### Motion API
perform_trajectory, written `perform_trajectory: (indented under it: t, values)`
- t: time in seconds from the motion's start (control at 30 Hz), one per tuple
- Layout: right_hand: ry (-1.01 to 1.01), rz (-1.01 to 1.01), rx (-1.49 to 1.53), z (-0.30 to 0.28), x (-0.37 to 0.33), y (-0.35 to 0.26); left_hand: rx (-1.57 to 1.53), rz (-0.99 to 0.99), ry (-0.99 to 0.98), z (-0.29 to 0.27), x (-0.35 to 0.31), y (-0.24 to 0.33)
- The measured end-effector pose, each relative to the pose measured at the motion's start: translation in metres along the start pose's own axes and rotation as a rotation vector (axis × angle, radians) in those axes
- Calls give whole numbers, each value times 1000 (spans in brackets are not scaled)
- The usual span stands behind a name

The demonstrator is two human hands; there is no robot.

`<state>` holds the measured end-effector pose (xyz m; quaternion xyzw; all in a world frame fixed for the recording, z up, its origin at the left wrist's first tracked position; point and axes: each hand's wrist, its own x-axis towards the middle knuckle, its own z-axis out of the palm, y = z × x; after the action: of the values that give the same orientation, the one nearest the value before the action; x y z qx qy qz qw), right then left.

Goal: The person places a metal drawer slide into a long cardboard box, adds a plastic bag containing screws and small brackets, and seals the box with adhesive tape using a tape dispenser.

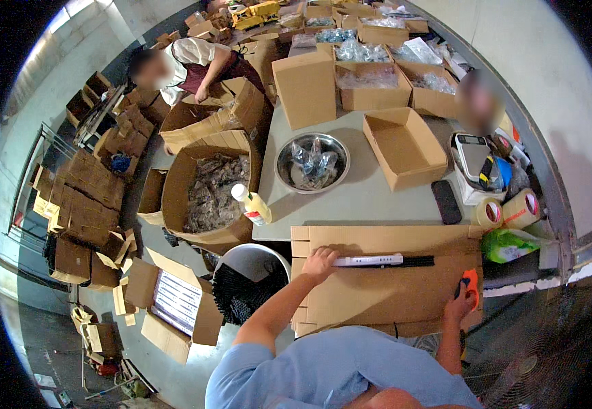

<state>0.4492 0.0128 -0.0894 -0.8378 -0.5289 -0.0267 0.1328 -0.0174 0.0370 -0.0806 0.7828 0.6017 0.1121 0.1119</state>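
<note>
A slim white printed sleeve lies across a flattened cardboard sheet on the table in front of me. Thin black rods stick out of its right end. My left hand is closed over the sleeve's left end, with part of that end hidden under the fingers. At the sheet's right edge, my right hand grips an orange-and-black tool. It looks like a tape dispenser, but its exact kind is not clear.
Beyond the sheet stand a steel bowl of plastic-wrapped parts, an open carton and a black phone. Tape rolls sit right. Leftward are a bottle, a bucket of black rods and a carton. Another person leans over boxes.
</note>
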Motion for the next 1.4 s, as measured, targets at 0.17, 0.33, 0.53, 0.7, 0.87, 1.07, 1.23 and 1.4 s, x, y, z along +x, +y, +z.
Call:
perform_trajectory:
  t: [0.17, 0.33, 0.53, 0.7, 0.87, 1.07, 1.23, 1.4]
  values:
    - [-192, -164, 217, -17, 16, -20, -103, 7, 90, -22, 27, -9]
    - [-106, -800, 327, -50, 48, -151, -169, -354, 627, -78, 127, -44]
    - [-280, -998, 225, -31, 77, -292, -370, -826, 285, -94, 216, -96]
    - [-271, -1201, 172, -35, 82, -340, -580, -787, 847, -73, 212, -133]
    - [-466, -1175, 536, -8, 123, -448, -1017, -737, 1075, -113, 190, -105]
    - [32, -1476, 354, 54, 138, -552, -1539, -552, 1024, -106, 92, -65]
    - [-338, -1308, 198, 52, 142, -562, -1772, -341, 163, -86, -3, -29]
    - [-376, -1067, 890, 0, 131, -513, -1417, -281, -571, -34, -35, 10]
